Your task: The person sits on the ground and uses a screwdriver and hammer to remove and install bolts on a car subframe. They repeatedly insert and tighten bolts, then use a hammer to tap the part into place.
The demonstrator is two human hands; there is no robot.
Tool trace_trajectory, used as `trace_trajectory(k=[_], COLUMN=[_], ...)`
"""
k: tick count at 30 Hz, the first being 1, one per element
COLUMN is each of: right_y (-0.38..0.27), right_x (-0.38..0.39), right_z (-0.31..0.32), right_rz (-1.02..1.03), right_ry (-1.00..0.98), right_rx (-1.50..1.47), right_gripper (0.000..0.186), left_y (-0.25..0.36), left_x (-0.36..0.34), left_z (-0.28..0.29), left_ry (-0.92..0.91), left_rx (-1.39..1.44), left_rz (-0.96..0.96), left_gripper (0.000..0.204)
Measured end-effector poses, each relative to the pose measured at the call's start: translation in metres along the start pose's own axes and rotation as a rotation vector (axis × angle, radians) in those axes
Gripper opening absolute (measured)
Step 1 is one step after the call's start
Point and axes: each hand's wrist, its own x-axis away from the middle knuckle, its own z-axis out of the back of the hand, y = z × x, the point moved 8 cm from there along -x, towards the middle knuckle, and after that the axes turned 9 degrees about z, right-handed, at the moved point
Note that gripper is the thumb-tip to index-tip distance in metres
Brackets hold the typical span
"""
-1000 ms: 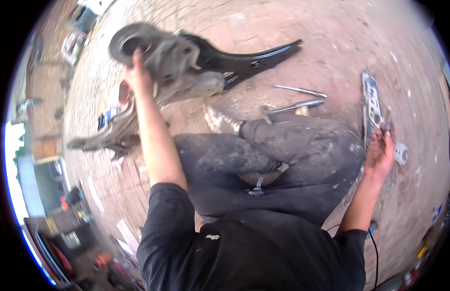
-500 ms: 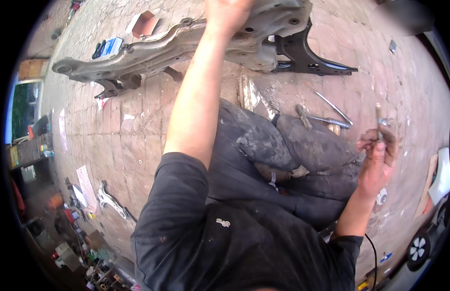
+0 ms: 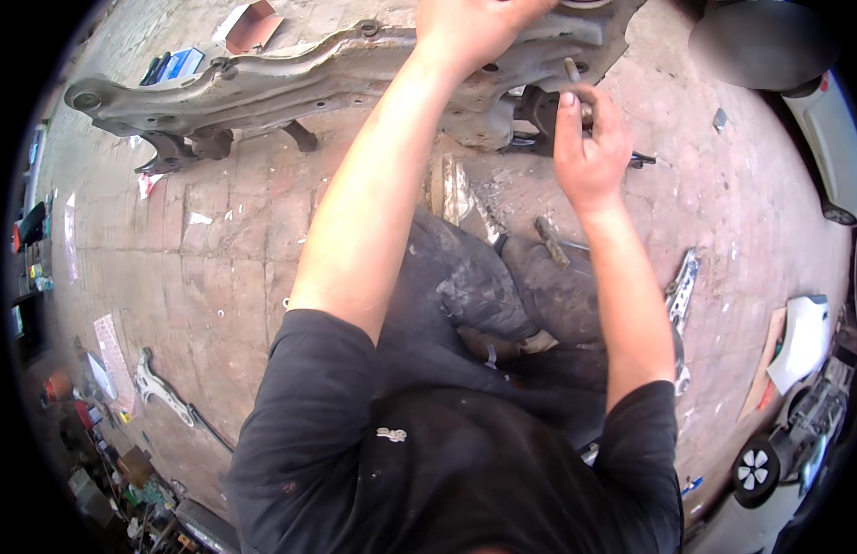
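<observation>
A long grey metal car subframe (image 3: 290,78) with holes and bushings stretches across the top of the head view. My left hand (image 3: 475,35) is at its upper part; the picture's top edge cuts off most of the fingers, so their grip is hidden. My right hand (image 3: 595,157) is raised in front of the subframe's right end. Between its thumb and fingers is a bolt (image 3: 572,70), its shank pointing up toward a hole there. A black arm-shaped part (image 3: 541,111) shows behind the right hand, below the subframe.
A hammer (image 3: 550,242) lies by my legs. One silver control arm (image 3: 684,288) is to the right, another (image 3: 166,392) to the left. An open cardboard box (image 3: 250,30) and a blue box (image 3: 181,65) sit beyond the subframe. Cars stand at the right.
My right hand has moved left and up with the bolt, from the far right to the subframe's right end. My left hand has shifted slightly right, and the view has turned a little.
</observation>
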Motion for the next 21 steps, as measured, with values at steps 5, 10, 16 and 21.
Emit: trace_trajectory(k=[5, 10, 16, 21], right_y=[0.018, 0.025, 0.029, 0.031], right_x=[0.021, 0.028, 0.03, 0.029], right_z=[0.002, -0.006, -0.004, -0.004], right_rz=[0.052, -0.008, -0.02, 0.001], right_ry=[0.107, 0.03, 0.06, 0.066], right_rx=[-0.003, -0.027, -0.047, -0.06], right_gripper=[0.012, 0.013, 0.013, 0.012], left_y=[0.006, -0.002, 0.005, -0.004], left_x=[0.004, 0.001, 0.002, -0.001], left_z=[-0.002, -0.003, -0.005, -0.004], left_ry=[0.009, 0.021, 0.035, 0.05], left_rx=[0.131, 0.146, 0.01, -0.024], left_rz=[-0.04, -0.051, -0.108, -0.08], left_gripper=[0.037, 0.033, 0.038, 0.037])
